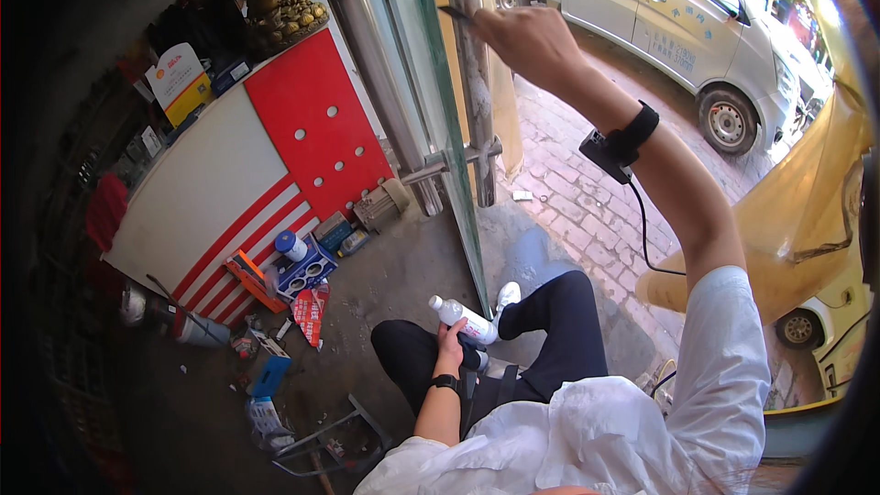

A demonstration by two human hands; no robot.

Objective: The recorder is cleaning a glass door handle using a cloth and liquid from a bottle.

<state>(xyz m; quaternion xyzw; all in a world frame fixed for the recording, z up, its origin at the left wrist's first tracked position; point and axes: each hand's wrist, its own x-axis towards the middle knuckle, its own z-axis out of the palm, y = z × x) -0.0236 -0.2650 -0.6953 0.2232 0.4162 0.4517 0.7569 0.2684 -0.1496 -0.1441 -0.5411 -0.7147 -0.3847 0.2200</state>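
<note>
My left hand [447, 348] rests near my lap with its fingers wrapped round a white plastic bottle [465, 320], which is tilted and has a white cap. Raised high in front, my right hand [536, 44] pinches a thin dark flat piece [453, 12] whose exact kind is hard to make out. That piece points left, close to the edge of a glass door [438, 64]. Tall steel door handles [380, 73] run along both faces of the glass. Whitish smears mark the outer handle [477, 96], just below my right hand.
A red and white counter [220, 165] stands left, with a golden ornament [280, 9] on top. Boxes, a motor [380, 204] and a metal-framed stool [339, 440] crowd the floor. Outside are brick paving [587, 192], a silver van [655, 18] and a yellowish plastic curtain [779, 220].
</note>
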